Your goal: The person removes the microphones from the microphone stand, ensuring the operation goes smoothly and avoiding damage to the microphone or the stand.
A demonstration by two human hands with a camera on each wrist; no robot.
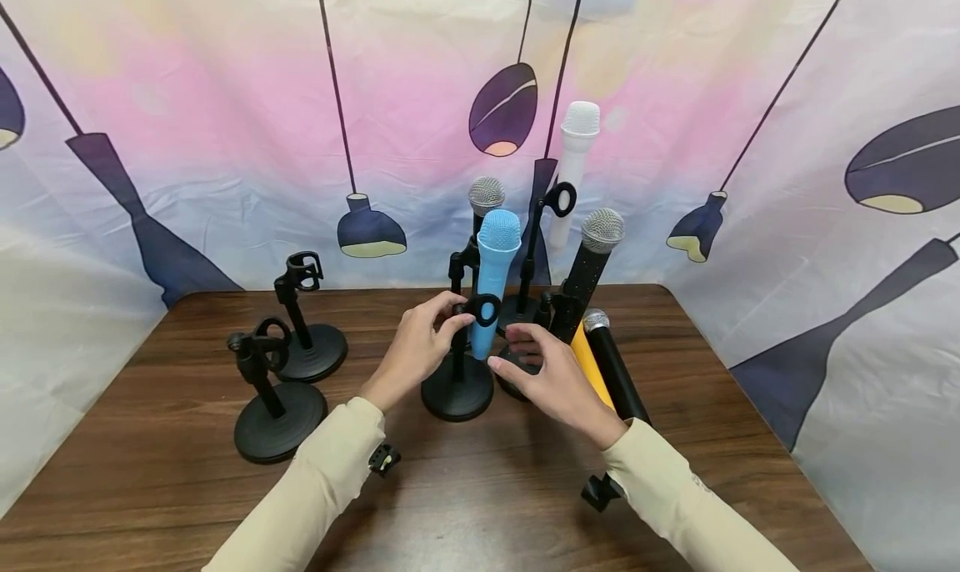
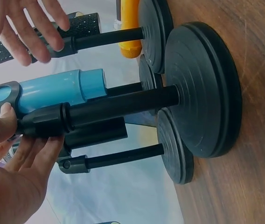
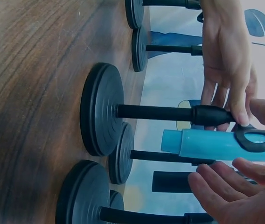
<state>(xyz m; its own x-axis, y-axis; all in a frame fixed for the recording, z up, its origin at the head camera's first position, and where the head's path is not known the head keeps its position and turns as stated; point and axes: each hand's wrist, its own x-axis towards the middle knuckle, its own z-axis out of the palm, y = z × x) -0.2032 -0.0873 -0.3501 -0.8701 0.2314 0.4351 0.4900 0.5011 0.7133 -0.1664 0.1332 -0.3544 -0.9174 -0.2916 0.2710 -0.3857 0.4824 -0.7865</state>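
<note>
A light-blue microphone (image 1: 493, 259) stands upright in the ring clip of a black microphone stand (image 1: 457, 388), its lower end hanging above the round base. My left hand (image 1: 420, 347) pinches this stand near its top, just under the clip (image 3: 254, 140), thumb on one side and fingers behind. My right hand (image 1: 555, 376) is beside the microphone's lower part, fingers loosely bent and apart, with nothing in its grasp. In the right wrist view the right fingertips (image 3: 200, 179) are close to the blue handle.
Behind stand a silver-headed microphone (image 1: 486, 197), a white microphone (image 1: 577, 147) and a glittery black microphone (image 1: 588, 263), with black stands around them. A yellow microphone (image 1: 592, 372) and a black microphone (image 1: 618, 372) lie by my right forearm. Two stands without microphones (image 1: 281, 422) (image 1: 315, 351) are at left.
</note>
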